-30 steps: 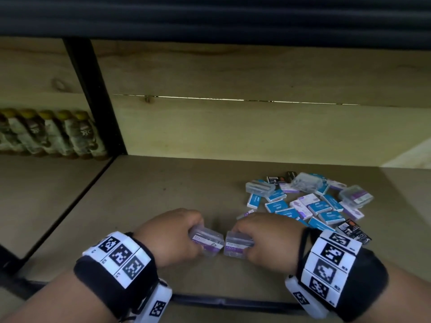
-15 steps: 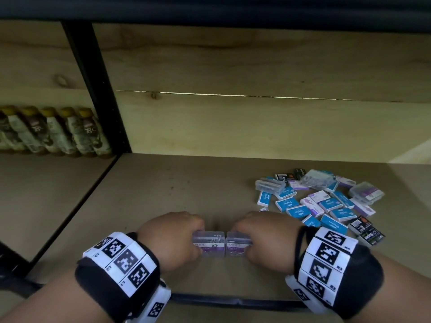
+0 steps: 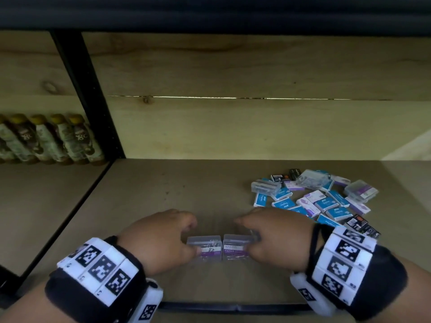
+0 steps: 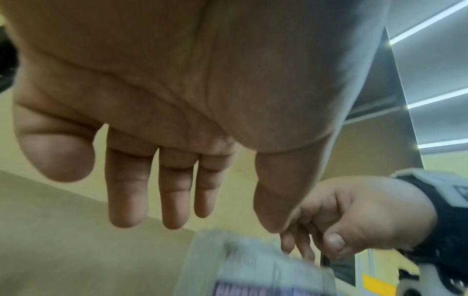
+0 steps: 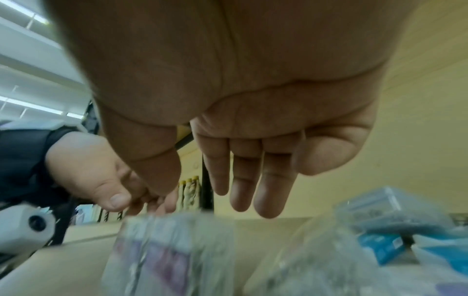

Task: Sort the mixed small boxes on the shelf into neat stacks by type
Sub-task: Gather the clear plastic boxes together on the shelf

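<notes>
L hand (image 3: 161, 238) & R hand (image 3: 277, 238) sit low at the shelf (image 3: 163, 194) front, each w/ spread, near-straight fingers against its own clear purple-label box: left box (image 3: 206, 247), right box (image 3: 235, 247), side by side, touching. Mixed pile (image 3: 314, 197) of blue, white, black & clear boxes lies back-right, apart; bottles (image 3: 51, 138) in next bay, left.

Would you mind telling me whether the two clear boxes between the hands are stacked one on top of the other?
No, the left clear box and right clear box sit side by side on the shelf.
</notes>
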